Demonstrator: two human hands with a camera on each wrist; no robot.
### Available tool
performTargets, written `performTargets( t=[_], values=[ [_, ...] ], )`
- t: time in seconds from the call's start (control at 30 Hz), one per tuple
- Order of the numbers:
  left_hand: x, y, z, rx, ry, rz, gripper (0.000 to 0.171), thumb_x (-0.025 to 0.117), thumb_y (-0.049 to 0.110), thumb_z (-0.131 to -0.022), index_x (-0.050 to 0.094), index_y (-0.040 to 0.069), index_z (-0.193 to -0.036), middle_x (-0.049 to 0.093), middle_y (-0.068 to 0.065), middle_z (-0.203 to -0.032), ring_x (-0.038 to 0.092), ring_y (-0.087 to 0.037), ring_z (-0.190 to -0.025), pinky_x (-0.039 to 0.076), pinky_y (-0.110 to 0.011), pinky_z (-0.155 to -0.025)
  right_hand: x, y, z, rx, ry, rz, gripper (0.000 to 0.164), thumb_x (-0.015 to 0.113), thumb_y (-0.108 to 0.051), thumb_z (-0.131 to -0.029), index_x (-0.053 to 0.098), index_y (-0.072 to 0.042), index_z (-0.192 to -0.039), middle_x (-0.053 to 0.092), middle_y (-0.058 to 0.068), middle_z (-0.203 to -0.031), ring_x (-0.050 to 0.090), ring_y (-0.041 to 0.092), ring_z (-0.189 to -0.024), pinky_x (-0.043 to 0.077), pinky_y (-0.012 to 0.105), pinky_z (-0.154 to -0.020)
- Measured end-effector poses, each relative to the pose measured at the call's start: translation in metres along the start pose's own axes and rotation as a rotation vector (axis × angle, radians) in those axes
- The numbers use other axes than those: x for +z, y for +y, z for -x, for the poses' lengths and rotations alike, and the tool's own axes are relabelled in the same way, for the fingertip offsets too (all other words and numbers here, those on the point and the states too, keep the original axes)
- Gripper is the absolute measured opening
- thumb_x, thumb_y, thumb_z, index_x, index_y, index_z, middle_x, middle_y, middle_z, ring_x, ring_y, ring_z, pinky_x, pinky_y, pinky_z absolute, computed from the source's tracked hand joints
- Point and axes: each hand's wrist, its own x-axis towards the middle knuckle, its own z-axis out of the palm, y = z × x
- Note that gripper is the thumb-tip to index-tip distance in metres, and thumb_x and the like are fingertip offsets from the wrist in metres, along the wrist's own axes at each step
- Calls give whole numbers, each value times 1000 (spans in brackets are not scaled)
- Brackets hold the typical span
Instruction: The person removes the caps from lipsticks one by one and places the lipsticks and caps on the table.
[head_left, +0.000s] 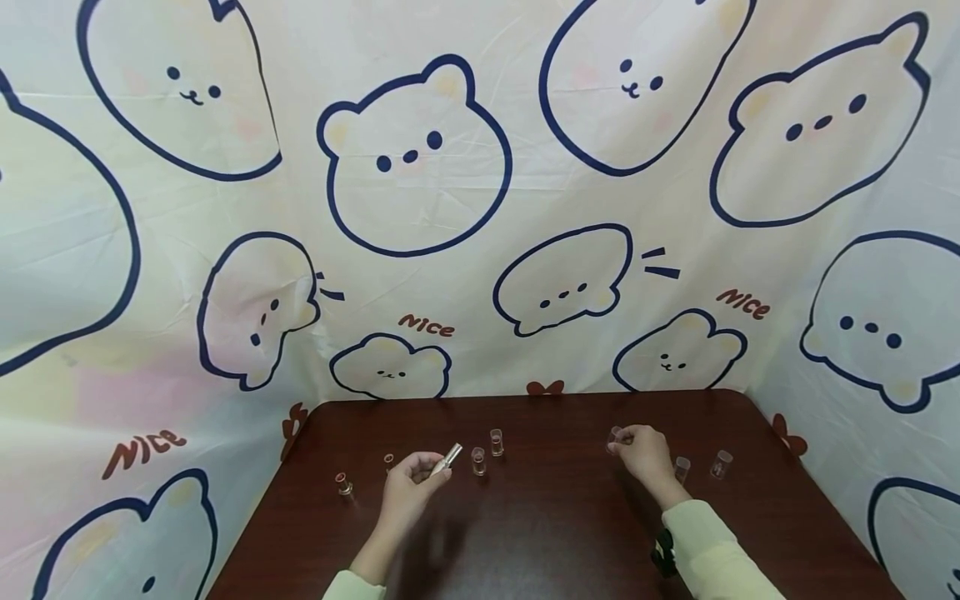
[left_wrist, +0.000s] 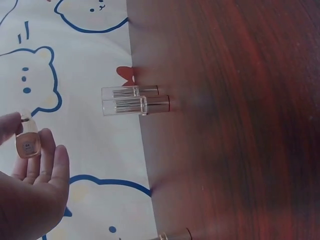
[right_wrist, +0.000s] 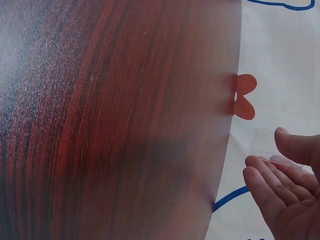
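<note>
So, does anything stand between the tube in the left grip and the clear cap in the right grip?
In the head view, two capped tubes stand on the table between the held tube and clear cap, nearer the tube. The left grip seems raised, so a path above them is probably free.

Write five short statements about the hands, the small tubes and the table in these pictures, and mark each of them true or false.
1. The left hand holds a small tube. True.
2. The right hand pinches a clear cap. True.
3. Two clear-capped tubes stand on the table. True.
4. The table is white. False: it is dark reddish brown.
5. Only one tube is on the table. False: at least four are visible there.
</note>
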Motion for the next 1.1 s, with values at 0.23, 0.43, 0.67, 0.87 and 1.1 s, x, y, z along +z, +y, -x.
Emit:
performTargets(
  t=[0.23,0.43,0.67,0.87,1.1],
  values=[
    [-2,-7,0,46,-25,-48,32,72,1,-85,65,-9,-115,69,-16,-96,64,-17,-83,51,-22,-68,4,2,-3,17,-21,29,15,73,-11,-87,71,1,-94,69,16,-97,65,27,-82,51,38,-61],
    [-2,-13,1,56,-57,-82,33,69,-2,-86,63,-12,-117,68,-20,-100,66,-25,-90,51,-22,-69,7,4,-5,39,-30,32,13,73,-7,-86,71,3,-94,68,19,-99,65,30,-86,53,40,-63],
    [-3,-20,3,28,-56,-32,32,68,-5,-86,61,-15,-116,68,-23,-103,65,-26,-93,51,-20,-71,9,12,-7,50,-34,56,9,73,-7,-85,71,1,-90,69,15,-92,64,26,-80,52,40,-62],
    [-4,-23,4,23,-15,-61,30,70,-5,-85,62,-16,-112,68,-24,-101,67,-33,-95,53,-22,-72,12,18,-7,21,-25,61,9,73,-6,-85,72,1,-90,69,12,-88,64,24,-76,52,39,-61],
    [-5,-27,5,5,39,-30,29,70,-6,-82,63,-15,-108,67,-24,-101,66,-31,-95,52,-19,-74,11,21,-4,3,-20,68,11,74,-5,-83,73,2,-92,70,15,-91,65,27,-76,53,40,-61]
  ],
)
